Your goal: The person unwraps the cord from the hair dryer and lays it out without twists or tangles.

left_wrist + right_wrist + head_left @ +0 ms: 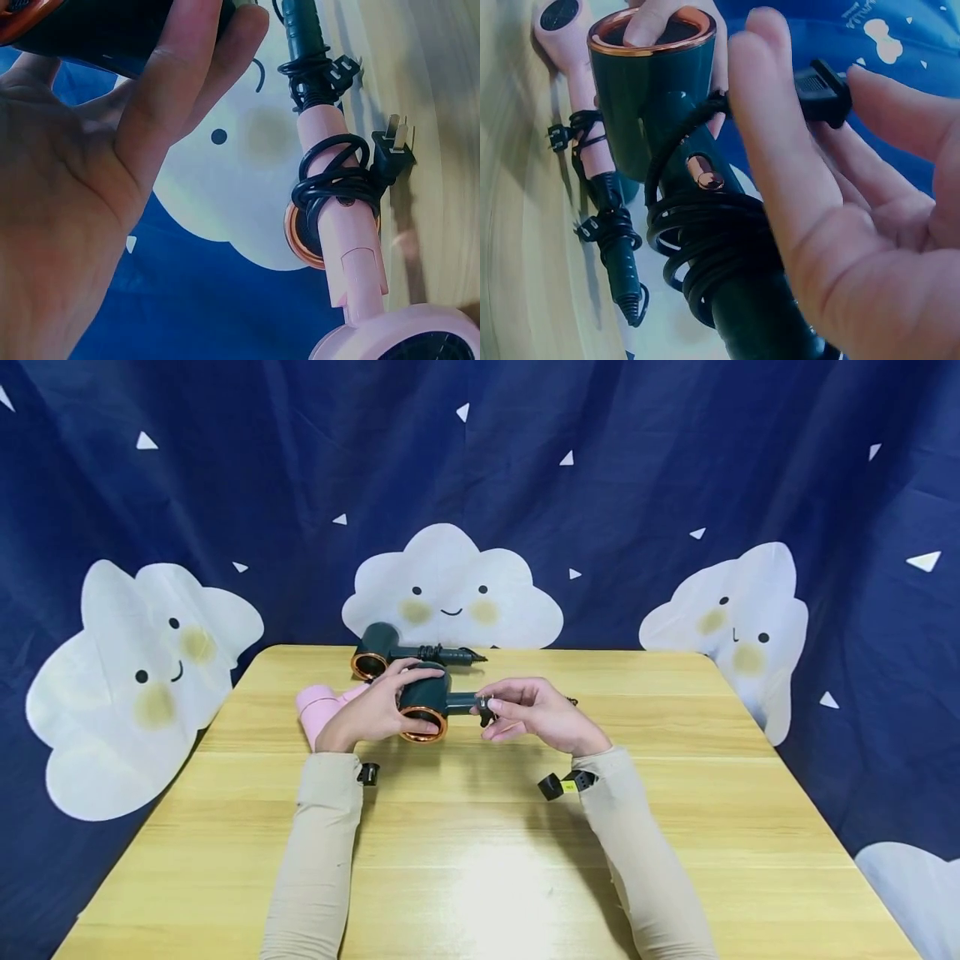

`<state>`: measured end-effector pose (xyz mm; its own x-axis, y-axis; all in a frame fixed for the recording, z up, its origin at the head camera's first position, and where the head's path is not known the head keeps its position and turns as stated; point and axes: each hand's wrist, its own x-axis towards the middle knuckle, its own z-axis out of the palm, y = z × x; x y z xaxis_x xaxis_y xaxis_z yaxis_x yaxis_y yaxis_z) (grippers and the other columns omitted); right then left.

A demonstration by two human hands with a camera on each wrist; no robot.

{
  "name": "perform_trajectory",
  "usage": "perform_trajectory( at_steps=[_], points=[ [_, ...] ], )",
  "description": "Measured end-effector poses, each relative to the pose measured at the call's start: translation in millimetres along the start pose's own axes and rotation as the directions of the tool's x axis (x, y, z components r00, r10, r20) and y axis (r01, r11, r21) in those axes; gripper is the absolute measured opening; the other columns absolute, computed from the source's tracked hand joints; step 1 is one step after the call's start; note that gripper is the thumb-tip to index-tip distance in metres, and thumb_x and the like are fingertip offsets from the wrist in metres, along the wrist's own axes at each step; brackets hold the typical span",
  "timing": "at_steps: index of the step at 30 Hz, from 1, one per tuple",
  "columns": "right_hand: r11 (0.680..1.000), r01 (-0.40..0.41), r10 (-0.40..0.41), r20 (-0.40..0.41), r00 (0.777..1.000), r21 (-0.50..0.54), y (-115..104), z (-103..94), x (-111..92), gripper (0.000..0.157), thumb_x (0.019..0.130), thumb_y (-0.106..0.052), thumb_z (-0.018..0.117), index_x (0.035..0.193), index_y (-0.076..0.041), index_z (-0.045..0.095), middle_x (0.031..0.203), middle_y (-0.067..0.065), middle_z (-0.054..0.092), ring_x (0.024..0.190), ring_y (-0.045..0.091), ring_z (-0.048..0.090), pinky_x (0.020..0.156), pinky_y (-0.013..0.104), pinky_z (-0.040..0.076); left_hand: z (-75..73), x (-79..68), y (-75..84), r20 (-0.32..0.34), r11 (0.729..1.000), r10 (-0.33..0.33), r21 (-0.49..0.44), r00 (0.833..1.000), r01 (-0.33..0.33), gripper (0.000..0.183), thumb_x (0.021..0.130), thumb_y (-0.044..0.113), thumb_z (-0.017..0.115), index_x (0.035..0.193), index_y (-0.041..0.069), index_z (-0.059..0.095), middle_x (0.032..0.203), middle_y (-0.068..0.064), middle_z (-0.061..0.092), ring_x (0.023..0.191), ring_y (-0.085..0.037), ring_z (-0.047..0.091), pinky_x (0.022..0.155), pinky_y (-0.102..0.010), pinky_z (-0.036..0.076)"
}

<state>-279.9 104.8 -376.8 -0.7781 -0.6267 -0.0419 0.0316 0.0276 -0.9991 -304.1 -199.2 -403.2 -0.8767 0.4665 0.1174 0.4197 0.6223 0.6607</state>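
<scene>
A dark green hair dryer [426,687] with a copper rim is held above the table, its handle pointing right. My left hand [375,708] grips its barrel; in the right wrist view the thumb reaches inside the copper rim [652,50]. A black power cord [712,244] is wound in several loops around the handle. With thumb and fingers, my right hand [542,714] pinches the black plug [823,94] at the cord's end, beside the handle. The prongs are mostly hidden by the fingers in the right wrist view.
A pink hair dryer [360,247] with its cord wrapped lies at the left, partly behind my left hand. Farther back lies another dark green hair dryer [381,642], its cord also wrapped. All are on a wooden table [675,843] before a blue cloud-patterned curtain [637,485].
</scene>
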Motion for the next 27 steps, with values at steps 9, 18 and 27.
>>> perform_trajectory(
  at_steps=[9,18,27],
  points=[
    [0.997,0.018,-0.005,0.174,0.985,-0.072,2,-5.8,-6,0.033,0.099,-0.002,0.066,0.131,0.006,0.064,0.131,0.014,0.072,0.110,0.030,0.075,0.100,0.043,0.057,-6.8,-0.7,0.0,-0.018,1.000,-0.004,-0.023,1.000,0.003,0.087,0.076,0.047,0.092,0.151,0.041,0.049,0.165,-0.004,0.028,0.141,-0.038,0.043,0.108,-0.058,0.049],
    [0.997,-0.045,0.058,0.234,0.970,-0.058,15,-12.4,-1,0.043,0.099,-0.007,0.069,0.138,0.008,0.061,0.148,0.030,0.054,0.121,0.040,0.068,0.104,0.040,0.054,-11.8,-4.8,-4.9,-0.036,0.999,-0.024,-0.039,0.999,0.023,0.087,0.074,0.050,0.092,0.149,0.046,0.049,0.165,-0.003,0.028,0.139,-0.038,0.045,0.106,-0.057,0.050],
    [0.997,-0.047,0.064,0.290,0.955,-0.063,35,-17.2,6,0.046,0.103,-0.011,0.064,0.142,0.012,0.054,0.155,0.028,0.047,0.136,0.040,0.057,0.115,0.055,0.040,-12.4,-8.9,-7.8,-0.045,0.999,-0.035,-0.038,0.998,0.033,0.087,0.073,0.051,0.092,0.149,0.047,0.049,0.165,-0.003,0.027,0.142,-0.038,0.042,0.108,-0.059,0.047]
  ],
)
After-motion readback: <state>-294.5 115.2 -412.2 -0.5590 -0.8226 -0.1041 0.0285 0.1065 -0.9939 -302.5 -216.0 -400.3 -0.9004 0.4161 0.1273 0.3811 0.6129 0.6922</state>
